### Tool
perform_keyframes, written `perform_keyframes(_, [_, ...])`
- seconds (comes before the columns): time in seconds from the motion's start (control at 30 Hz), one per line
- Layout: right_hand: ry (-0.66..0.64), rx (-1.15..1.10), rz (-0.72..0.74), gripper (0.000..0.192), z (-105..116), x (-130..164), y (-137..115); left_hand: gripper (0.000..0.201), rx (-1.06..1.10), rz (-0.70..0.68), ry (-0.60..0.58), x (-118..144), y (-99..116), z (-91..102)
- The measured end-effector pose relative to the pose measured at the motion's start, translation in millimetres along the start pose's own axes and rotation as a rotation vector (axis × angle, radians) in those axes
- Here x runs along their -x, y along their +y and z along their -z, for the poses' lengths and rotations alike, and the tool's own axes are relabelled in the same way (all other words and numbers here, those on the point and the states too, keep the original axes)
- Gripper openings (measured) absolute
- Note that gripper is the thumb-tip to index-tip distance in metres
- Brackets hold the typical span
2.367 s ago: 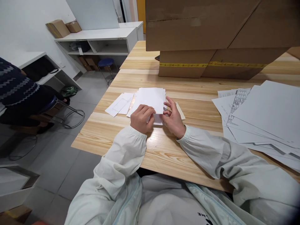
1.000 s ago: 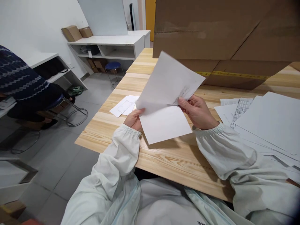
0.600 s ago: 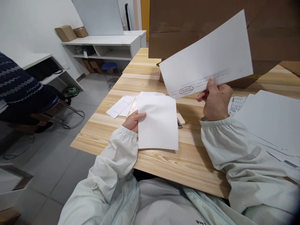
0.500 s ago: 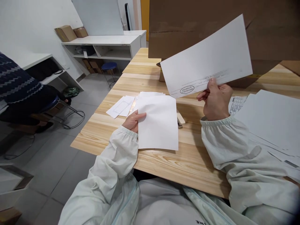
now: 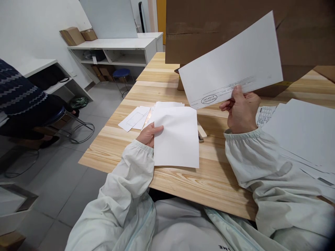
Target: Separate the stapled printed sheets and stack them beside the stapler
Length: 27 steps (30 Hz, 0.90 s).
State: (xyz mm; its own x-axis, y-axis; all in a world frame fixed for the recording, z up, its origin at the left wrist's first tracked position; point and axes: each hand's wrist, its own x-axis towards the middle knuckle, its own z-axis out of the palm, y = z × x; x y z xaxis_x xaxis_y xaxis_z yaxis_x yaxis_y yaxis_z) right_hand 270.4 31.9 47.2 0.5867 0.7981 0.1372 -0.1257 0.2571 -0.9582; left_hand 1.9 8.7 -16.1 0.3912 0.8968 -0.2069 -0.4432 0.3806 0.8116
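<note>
My left hand [image 5: 148,135] grips a blank white sheet of paper [image 5: 176,139] at its left edge, thumb on top and the other fingers hidden beneath. Raised on the right, my right hand [image 5: 242,109] pinches a long white envelope [image 5: 235,66] by its lower edge. Small print and an oval stamp mark show along that edge, and the envelope tilts up to the right. Behind the blank sheet lie several white papers and cards [image 5: 134,118] on the wooden table. Partly covered by the sheet is a thin pale wooden strip [image 5: 201,130].
A stack of white papers [image 5: 309,132] spreads over the right side of the wooden table [image 5: 104,146]. Beyond the envelope stands a large brown cardboard box [image 5: 199,31]. At the left a person in a striped top [image 5: 18,90] sits on a stool. White shelves [image 5: 117,43] stand behind.
Hardly anything differs. The envelope in my right hand has risen and tilted very slightly; my left hand and the sheet stay in place.
</note>
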Motion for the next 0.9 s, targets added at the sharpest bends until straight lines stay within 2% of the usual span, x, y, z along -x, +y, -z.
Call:
perform_keyframes(0.47, [0.024,0.01,-0.044,0.024,1.6,-5.3,-3.5,0.042,-0.012,0.029,-0.002,1.5,0.8,-1.1])
perform_keyframes(0.6, [0.12,-0.014,-0.083,0.017,5.8,-15.8,-7.9,0.046,-0.01,0.041,-0.039,1.7,-4.7,-5.3])
perform_keyframes(0.73, [0.211,-0.019,-0.045,0.017,16.7,-34.4,-15.4,0.05,0.012,0.072,-0.073,1.1,-9.0,-8.1])
perform_keyframes(0.83, [0.377,-0.029,0.052,0.025,31.6,-51.2,-24.4,0.05,0.015,0.039,-0.06,-0.1,-5.6,-3.5])
perform_keyframes(0.9, [0.423,-0.025,0.19,0.026,38.5,-53.6,-27.3,0.049,0.014,-0.006,-0.039,-1.3,-1.9,0.9])
